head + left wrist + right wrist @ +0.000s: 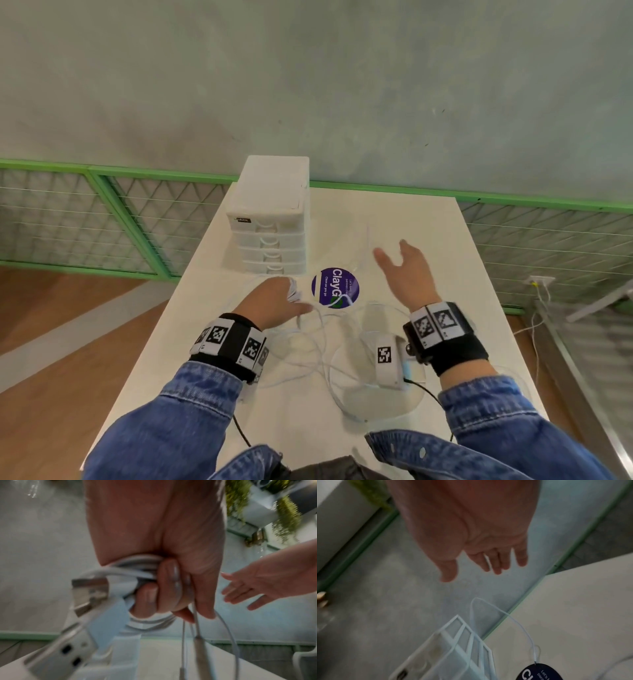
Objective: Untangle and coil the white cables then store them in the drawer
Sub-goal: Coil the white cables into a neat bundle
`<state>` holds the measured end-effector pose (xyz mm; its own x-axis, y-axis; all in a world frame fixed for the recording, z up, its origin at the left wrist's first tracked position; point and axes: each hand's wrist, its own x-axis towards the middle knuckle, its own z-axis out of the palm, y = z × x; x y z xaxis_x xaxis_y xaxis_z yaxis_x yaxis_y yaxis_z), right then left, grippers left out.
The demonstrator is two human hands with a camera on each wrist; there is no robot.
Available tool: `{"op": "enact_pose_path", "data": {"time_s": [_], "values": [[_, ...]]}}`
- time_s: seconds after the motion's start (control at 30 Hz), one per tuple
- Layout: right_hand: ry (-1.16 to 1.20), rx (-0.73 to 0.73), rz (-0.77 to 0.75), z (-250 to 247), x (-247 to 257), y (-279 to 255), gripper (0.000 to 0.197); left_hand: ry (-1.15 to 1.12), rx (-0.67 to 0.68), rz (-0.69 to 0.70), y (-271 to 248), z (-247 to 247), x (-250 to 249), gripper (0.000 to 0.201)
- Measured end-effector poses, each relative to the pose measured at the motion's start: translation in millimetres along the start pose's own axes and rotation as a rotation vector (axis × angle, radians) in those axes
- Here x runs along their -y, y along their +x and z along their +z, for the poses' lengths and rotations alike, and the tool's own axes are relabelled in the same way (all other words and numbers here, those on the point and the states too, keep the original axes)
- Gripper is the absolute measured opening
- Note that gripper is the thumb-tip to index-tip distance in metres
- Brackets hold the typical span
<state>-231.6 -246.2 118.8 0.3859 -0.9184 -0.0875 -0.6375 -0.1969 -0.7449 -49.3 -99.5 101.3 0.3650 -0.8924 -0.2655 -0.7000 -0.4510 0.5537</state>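
Observation:
My left hand (279, 301) grips a small coil of white cable (137, 568), wound round its curled fingers, with metal USB plugs (89, 592) sticking out in the left wrist view. Loose white cable (318, 346) trails from it across the white table (462, 260) in tangled loops. My right hand (399, 263) hovers above the table with fingers spread and holds nothing; a raised loop of cable (489, 607) stands below it. A white drawer unit (270, 219) stands at the table's back left, its drawers closed.
A round purple sticker (335, 287) lies between my hands. A clear round disc (383, 397) sits near the table's front. A green-framed mesh railing (102, 212) runs behind the table. Wooden floor lies to the left.

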Motion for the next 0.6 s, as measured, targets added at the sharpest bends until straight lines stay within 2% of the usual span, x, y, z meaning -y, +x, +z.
{"op": "enact_pose_path", "data": {"time_s": [0.07,0.13,0.17,0.23,0.3,0.33,0.5,0.6], "values": [[0.027,0.225,-0.208,10.3,12.4,-13.7,0.078,0.02,-0.052,0.028,-0.5,-5.1,-15.1,0.044],[0.017,0.522,-0.311,24.6,19.9,-25.0,0.084,-0.01,-0.097,0.056,-2.3,-11.3,-29.2,0.038],[-0.014,0.586,-0.337,32.2,19.3,-27.7,0.082,-0.038,-0.109,0.08,-2.8,-14.2,-34.6,0.036],[-0.028,0.52,-0.386,39.8,16.8,-27.6,0.061,-0.06,-0.099,0.126,-4.7,-20.2,-43.6,0.038],[0.025,0.444,-0.431,36.3,15.5,-24.0,0.037,-0.073,-0.028,0.145,-7.4,-25.7,-48.2,0.041],[0.038,0.441,-0.44,32.3,16.3,-22.5,0.032,-0.097,0.019,0.144,-8.7,-28.0,-49.0,0.041],[-0.093,0.393,-0.579,20.3,20.7,-16.1,0.03,-0.271,0.151,0.073,-14.1,-32.4,-52.2,0.035],[-0.115,0.382,-0.564,16.8,19.8,-14.1,0.028,-0.392,0.206,0.074,-21.0,-37.2,-57.9,0.038]]}}
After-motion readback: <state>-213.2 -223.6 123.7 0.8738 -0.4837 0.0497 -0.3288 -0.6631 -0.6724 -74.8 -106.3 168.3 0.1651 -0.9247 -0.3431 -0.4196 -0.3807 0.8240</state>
